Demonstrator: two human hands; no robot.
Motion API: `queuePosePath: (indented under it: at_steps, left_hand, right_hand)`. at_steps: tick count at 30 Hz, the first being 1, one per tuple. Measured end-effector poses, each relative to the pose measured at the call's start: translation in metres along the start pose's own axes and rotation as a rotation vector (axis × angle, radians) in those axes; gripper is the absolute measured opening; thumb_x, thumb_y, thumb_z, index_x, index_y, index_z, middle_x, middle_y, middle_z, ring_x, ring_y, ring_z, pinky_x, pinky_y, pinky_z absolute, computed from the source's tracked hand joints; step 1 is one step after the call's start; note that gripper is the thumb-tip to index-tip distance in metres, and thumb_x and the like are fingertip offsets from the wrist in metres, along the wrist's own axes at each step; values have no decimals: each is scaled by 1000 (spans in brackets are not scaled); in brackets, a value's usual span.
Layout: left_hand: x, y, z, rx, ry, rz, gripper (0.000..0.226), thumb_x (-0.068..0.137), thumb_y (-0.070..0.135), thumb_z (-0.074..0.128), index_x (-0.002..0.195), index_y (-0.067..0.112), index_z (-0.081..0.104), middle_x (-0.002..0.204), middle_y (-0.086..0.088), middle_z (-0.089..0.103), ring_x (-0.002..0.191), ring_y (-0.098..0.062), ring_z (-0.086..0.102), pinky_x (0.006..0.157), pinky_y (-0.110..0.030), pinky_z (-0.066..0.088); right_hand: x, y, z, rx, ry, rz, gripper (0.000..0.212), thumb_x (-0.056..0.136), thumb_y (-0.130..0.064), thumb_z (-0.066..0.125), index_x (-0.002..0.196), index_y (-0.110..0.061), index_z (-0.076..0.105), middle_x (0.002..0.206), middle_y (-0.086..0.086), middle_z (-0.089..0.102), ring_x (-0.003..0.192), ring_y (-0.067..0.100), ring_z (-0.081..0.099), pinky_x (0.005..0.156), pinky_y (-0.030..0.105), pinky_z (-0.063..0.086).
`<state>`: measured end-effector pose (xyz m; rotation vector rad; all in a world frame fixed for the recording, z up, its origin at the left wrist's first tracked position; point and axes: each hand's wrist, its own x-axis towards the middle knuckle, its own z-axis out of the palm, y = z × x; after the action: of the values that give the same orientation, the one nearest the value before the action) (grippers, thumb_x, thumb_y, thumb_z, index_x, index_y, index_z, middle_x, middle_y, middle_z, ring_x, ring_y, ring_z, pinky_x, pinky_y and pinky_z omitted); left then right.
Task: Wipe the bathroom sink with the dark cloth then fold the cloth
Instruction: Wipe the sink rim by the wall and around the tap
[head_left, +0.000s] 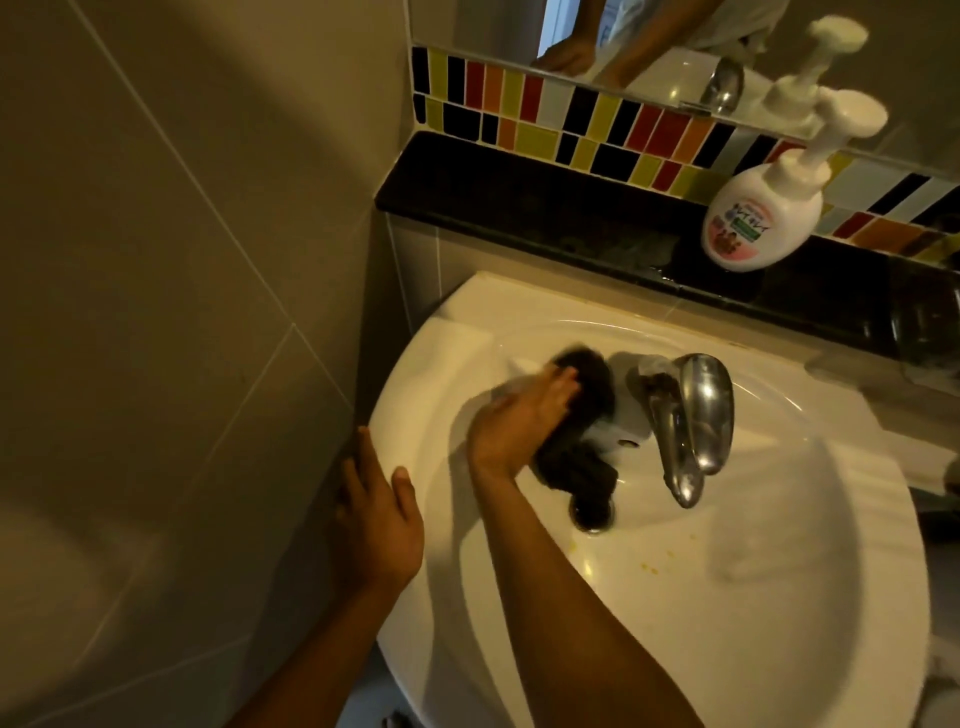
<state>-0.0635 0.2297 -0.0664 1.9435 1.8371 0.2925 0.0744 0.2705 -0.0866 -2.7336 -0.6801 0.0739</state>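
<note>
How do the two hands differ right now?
The right hand presses the bunched dark cloth on the sink's inner wall beside the faucet; the left hand holds nothing. The right looks motion-blurred; the left is sharp, fingers spread, resting on the rim. Both are bare.

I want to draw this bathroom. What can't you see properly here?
- Drain: head view, partly covered by the dark cloth.
- Right hand: fingers blurred by motion.
- Soap bottle: label too small to read.
- Sink: right side cut off by the frame edge.
</note>
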Motion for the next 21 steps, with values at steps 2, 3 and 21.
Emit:
queuePosePath:
  at_steps: [2,3,21]
  left_hand:
    - [1,1,-1,-24,-23,-13,62,97,35,41,151,14,18,145,-21,40,118,-42,53,90,-51,47]
    - [2,3,-2,-42,-46,-30,62,97,34,41,151,14,19,145,-21,39,119,-42,52,91,-51,47]
    - [7,-27,-5,-865,-109,-231,77,88,69,28,150,26,20,155,-14,30,139,-30,34,117,-41,23]
  right_hand:
    - [4,-22,2,187,-113,13,59,100,-26,33,150,-5,10,159,16,14,147,30,10,120,41,7]
    - [8,-32,3,215,-132,-17,57,100,-26,31,150,-5,15,159,15,14,147,29,10,120,39,5]
    - [-28,-36,-13,598,-331,-590,36,90,0,51,125,-5,58,129,14,57,119,24,52,103,25,38]
